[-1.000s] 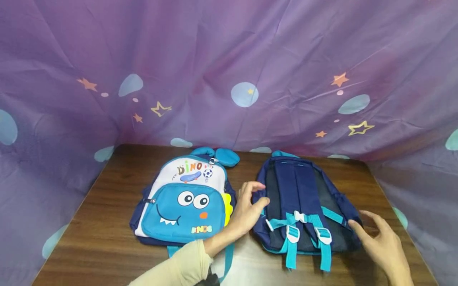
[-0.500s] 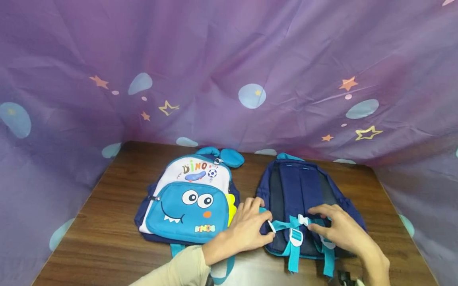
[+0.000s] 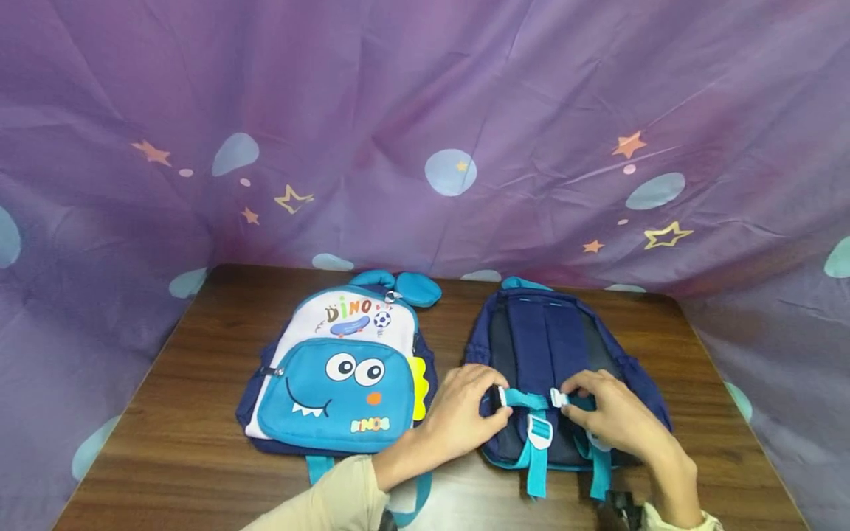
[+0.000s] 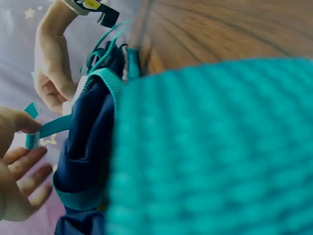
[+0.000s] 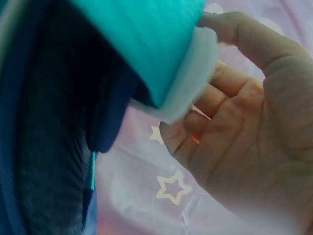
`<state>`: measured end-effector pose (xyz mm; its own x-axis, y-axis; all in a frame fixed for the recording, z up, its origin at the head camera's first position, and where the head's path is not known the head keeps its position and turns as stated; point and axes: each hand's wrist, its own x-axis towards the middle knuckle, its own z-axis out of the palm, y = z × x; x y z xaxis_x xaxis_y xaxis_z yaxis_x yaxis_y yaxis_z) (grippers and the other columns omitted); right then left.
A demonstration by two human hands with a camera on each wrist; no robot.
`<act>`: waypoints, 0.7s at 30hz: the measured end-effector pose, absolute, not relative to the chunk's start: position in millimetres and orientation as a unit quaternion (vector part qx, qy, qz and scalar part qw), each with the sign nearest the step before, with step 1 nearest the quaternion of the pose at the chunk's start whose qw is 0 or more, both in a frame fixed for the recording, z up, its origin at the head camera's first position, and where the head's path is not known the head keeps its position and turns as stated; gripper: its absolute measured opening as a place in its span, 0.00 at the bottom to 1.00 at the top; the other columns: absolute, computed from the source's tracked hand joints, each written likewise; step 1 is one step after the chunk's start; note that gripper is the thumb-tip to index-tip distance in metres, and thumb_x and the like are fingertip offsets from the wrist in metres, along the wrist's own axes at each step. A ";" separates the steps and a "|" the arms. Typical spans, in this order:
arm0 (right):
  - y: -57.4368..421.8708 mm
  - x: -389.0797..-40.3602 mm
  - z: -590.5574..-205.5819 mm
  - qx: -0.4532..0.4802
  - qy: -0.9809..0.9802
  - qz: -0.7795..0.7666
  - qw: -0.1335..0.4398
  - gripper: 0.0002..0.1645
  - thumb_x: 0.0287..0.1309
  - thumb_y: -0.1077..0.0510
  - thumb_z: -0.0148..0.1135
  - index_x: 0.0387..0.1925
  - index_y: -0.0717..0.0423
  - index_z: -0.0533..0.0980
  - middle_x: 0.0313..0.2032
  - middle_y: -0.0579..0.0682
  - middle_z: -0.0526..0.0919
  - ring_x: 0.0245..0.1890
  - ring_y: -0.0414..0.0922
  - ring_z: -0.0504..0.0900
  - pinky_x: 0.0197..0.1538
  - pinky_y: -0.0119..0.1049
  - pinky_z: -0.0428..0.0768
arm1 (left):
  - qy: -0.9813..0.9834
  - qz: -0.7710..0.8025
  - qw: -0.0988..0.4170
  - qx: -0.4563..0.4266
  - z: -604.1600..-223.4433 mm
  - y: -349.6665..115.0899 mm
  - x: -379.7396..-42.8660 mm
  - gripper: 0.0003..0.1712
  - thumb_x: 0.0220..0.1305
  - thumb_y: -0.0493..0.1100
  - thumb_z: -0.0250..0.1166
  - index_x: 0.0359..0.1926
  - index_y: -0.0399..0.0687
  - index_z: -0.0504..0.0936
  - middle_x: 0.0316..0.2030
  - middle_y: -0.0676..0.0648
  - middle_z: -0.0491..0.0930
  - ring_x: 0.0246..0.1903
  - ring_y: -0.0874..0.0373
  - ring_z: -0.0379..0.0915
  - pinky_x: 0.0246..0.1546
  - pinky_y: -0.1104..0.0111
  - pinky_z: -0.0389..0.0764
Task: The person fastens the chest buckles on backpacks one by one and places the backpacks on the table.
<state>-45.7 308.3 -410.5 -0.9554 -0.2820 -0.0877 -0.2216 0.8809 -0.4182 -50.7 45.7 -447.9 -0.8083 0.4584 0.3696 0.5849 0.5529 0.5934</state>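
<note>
A navy backpack (image 3: pixel 554 332) lies on its front, straps up, at the right of the table in the head view. Across its shoulder straps runs a teal chest strap (image 3: pixel 524 399) with a white buckle (image 3: pixel 558 398). My left hand (image 3: pixel 465 409) pinches the strap's left end by its white slider (image 3: pixel 502 396); the left wrist view shows thumb and fingers on that webbing, lifted off the pack. At the buckle, thumb and fingertips of my right hand (image 3: pixel 617 413) grip it from the right. In the right wrist view, a blurred teal strap partly covers the right hand (image 5: pixel 244 132).
A blue and white dinosaur backpack (image 3: pixel 339 391) lies face up on the left, beside my left forearm. Both packs rest on a brown wooden table (image 3: pixel 192 369). Behind and at the sides hangs a purple cloth (image 3: pixel 372 147) with stars.
My right hand has come in from the pack's right side to the white buckle. The left hand has moved down from the pack's edge and taken the chest strap's slider, lifting the strap slightly.
</note>
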 end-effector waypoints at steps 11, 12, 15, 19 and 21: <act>327.9 -42.9 -385.7 -0.152 0.959 -0.238 0.008 0.08 0.61 0.61 0.66 0.42 0.47 0.81 0.36 0.41 0.81 0.32 0.31 0.73 0.29 0.29 0.71 | -0.847 -0.398 0.051 -0.349 -409.5 63.9 -74.1 0.20 0.68 0.48 0.65 0.57 0.47 0.82 0.44 0.51 0.81 0.46 0.60 0.75 0.48 0.77 0.75; 329.7 -42.3 -382.5 -0.158 0.958 -0.238 -0.010 0.08 0.61 0.61 0.65 0.42 0.47 0.81 0.36 0.41 0.81 0.33 0.31 0.72 0.30 0.29 0.70 | -0.857 -0.368 0.054 -0.357 -405.1 65.8 -76.3 0.21 0.69 0.49 0.63 0.59 0.48 0.81 0.46 0.52 0.81 0.47 0.60 0.74 0.50 0.77 0.74; 333.8 -40.1 -374.0 -0.175 0.955 -0.235 -0.054 0.10 0.60 0.63 0.65 0.42 0.47 0.81 0.34 0.40 0.78 0.32 0.30 0.69 0.30 0.27 0.67 | -0.874 -0.294 0.053 -0.384 -395.3 70.7 -80.8 0.21 0.73 0.50 0.58 0.63 0.51 0.79 0.51 0.52 0.78 0.50 0.59 0.71 0.52 0.75 0.74; 332.3 -38.8 -369.8 -0.191 0.951 -0.226 -0.088 0.11 0.58 0.65 0.67 0.42 0.49 0.82 0.33 0.40 0.77 0.30 0.30 0.69 0.29 0.26 0.67 | -0.881 -0.249 0.049 -0.399 -391.4 73.2 -82.3 0.21 0.75 0.51 0.55 0.63 0.52 0.79 0.50 0.52 0.77 0.49 0.60 0.71 0.50 0.75 0.75; 328.1 -39.1 -371.6 -0.197 0.952 -0.217 -0.093 0.12 0.58 0.64 0.67 0.43 0.49 0.82 0.35 0.41 0.79 0.32 0.31 0.70 0.30 0.27 0.69 | -0.885 -0.249 0.041 -0.391 -392.8 72.0 -81.2 0.21 0.74 0.51 0.55 0.62 0.51 0.80 0.48 0.52 0.78 0.48 0.61 0.72 0.48 0.76 0.75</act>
